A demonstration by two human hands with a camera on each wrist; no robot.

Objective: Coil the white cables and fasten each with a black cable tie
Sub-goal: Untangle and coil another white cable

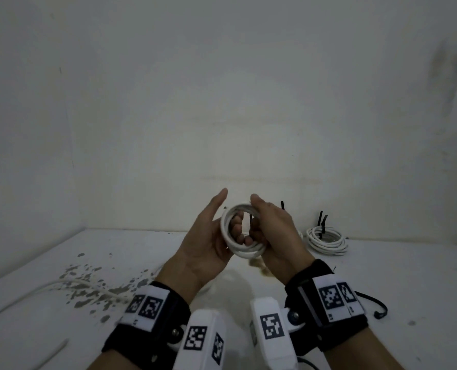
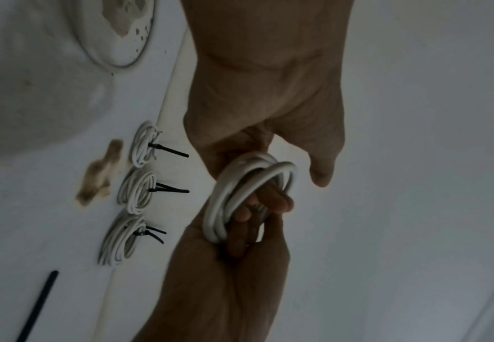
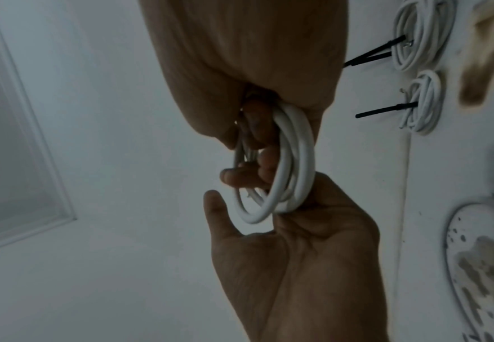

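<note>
Both hands are raised above the white table [image 1: 382,276] and share one coiled white cable [image 1: 242,231]. The left hand [image 1: 208,241] has its fingers [image 1: 239,228] passed through the middle of the coil and curled back over the loops, while its thumb [image 1: 218,201] stands straight and free, clear of the cable. The right hand [image 1: 272,231] closes over the opposite side of the coil, thumb on top and fingers folded round the strands. A short black cable tie [image 1: 250,220] rises just beside the right fingers, its long axis roughly upright, tip pointing up; whether those fingers pinch it or it merely passes behind them cannot be told.

The coil stands on edge between the two palms, its ring turned to the head camera. It is a little taller than wide. In the left wrist view the loops [image 2: 245,196] fan apart slightly near the left fingertips.

Beyond the right knuckles, on the table against the wall, lie three finished coils [image 2: 137,192] in a row, each bound with a black tie [image 2: 169,190] whose tail sticks out away from the surface. A loose white cable [image 1: 69,285] trails across the table below the left wrist, over a patch of chipped paint.
</note>
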